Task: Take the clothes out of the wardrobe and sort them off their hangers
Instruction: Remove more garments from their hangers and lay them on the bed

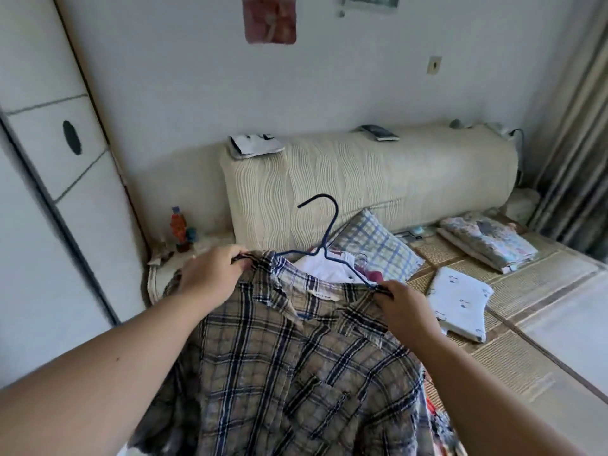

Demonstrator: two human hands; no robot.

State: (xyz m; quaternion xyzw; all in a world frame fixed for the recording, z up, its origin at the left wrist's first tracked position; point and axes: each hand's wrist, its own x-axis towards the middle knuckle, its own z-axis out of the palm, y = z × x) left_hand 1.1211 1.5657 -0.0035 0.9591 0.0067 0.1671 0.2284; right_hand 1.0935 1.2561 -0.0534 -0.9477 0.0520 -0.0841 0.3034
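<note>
From the head view, the left hand [214,271] and right hand [404,307] were held apart. Each pinched one shoulder of a brown plaid shirt [296,373] where the blue wire hanger [330,229] ran into the collar. The shirt hung in front of the person, over the near end of the bed [500,363]. On the bed lay a checked pillow [378,248] and a folded white garment [460,301].

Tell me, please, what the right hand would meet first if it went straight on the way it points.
The right hand, gripping the plaid shirt, points up-left; it would probably meet the white garment behind the blue hanger, though depth is unclear.
</note>
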